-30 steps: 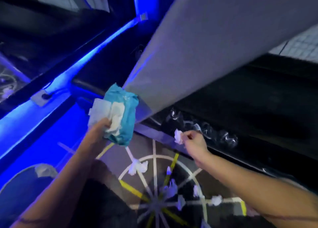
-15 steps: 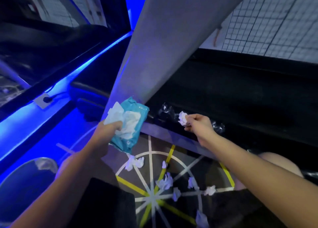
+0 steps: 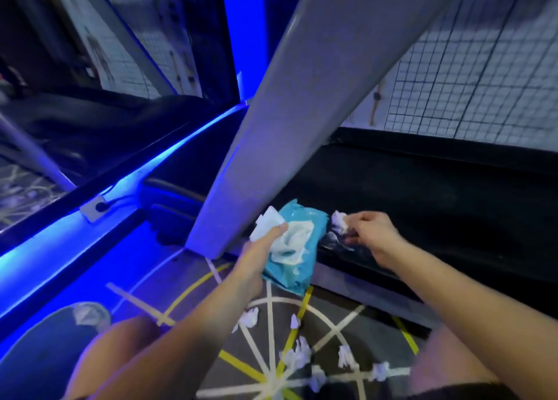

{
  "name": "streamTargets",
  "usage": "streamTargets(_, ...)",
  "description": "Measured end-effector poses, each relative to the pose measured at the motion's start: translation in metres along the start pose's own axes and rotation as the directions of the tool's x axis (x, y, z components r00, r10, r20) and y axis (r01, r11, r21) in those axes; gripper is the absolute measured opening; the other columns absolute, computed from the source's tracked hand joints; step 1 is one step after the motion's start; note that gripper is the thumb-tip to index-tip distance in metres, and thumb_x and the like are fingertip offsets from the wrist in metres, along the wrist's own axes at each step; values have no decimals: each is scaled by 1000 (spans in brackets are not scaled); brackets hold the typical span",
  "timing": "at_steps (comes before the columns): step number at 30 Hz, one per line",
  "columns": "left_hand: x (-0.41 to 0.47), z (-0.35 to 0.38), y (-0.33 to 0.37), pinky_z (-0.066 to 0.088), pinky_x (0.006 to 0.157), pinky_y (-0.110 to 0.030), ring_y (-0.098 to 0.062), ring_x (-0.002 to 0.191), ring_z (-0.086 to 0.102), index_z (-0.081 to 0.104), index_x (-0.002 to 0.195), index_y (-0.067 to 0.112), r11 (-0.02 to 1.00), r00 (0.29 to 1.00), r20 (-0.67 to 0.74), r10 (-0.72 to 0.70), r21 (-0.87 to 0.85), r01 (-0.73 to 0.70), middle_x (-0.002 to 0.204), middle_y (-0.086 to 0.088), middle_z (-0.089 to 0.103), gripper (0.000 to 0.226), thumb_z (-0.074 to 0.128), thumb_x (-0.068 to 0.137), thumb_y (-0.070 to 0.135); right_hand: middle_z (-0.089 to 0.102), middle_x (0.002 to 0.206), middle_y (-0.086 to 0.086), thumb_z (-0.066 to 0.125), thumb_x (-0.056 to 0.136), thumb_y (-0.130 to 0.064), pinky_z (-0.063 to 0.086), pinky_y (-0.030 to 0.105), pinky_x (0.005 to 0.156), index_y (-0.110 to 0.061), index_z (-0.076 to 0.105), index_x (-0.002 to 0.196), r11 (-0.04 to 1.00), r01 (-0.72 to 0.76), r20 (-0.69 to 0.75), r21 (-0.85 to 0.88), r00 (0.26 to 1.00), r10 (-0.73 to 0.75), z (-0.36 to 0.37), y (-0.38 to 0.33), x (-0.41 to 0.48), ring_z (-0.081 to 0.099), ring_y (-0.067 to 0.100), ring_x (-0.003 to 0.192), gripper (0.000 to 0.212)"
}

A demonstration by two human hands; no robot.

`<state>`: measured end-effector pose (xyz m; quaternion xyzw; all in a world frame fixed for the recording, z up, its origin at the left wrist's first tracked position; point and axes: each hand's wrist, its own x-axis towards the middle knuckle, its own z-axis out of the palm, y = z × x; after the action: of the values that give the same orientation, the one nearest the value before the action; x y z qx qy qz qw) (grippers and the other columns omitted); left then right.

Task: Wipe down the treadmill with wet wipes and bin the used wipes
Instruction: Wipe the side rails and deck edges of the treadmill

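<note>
My left hand (image 3: 265, 242) grips a teal pack of wet wipes (image 3: 297, 266) with white wipes bulging from its opening, held beside the foot of the treadmill's grey upright (image 3: 271, 121). My right hand (image 3: 370, 235) pinches a small crumpled white wipe (image 3: 339, 220) just above the glossy black side rail of the treadmill (image 3: 371, 259). The black running belt (image 3: 437, 194) stretches behind both hands. Several crumpled used wipes (image 3: 297, 356) lie on the floor below.
A round dark bin (image 3: 39, 354) with a wipe at its rim sits at lower left. A blue-lit strip (image 3: 126, 185) runs along the neighbouring machine on the left. The floor carries white and yellow tape lines (image 3: 270, 339). A grid wall stands behind.
The view has tilted up. Both hands have come closer together near the upright's foot; the right hand keeps its small wipe on the black rail, the left still holds the pack.
</note>
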<state>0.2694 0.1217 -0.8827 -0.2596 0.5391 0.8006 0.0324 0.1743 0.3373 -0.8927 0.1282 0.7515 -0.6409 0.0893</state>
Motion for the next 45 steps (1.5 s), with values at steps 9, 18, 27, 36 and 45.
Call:
streamTargets(9,8,-24,-29,65,72,-42,-36,100,78,75,125,11,995,996,-15,-86,-50,85,111,-15,80,67,93,65,35,73,76,4,66,91,-21,63,44,72,-17,72,72,935,133,-46,-328,987,-156,22,-21,5,72,24,72,20)
streamTargets(18,4,-55,-51,40,35,-20,-26,43,64,67,126,-1,961,953,-186,-239,98,260,94,-27,74,41,72,96,27,72,74,4,63,93,-15,56,36,62,-16,73,77,952,132,0,-276,991,-137,16,8,24,67,20,63,19)
streamTargets(27,-3,-68,-43,61,55,-34,-36,81,77,68,118,3,989,936,-325,-132,16,145,101,-21,79,25,71,94,11,72,73,1,65,93,-13,55,30,63,-21,69,74,810,269,164,-521,963,-214,48,22,62,64,16,62,21)
streamTargets(36,20,-80,-34,56,49,-28,-31,71,77,70,120,-1,988,960,-260,-103,86,129,99,-22,79,43,73,79,12,72,88,13,64,95,-11,38,10,54,-4,73,95,772,331,85,-542,936,-342,70,30,116,67,4,67,11)
streamTargets(45,44,-87,-37,52,44,-22,-17,54,73,70,108,5,978,962,-246,-120,138,158,74,-8,79,23,58,93,-8,70,79,2,68,96,-28,42,11,61,-8,75,97,728,457,195,-511,887,-420,112,33,179,66,13,78,22)
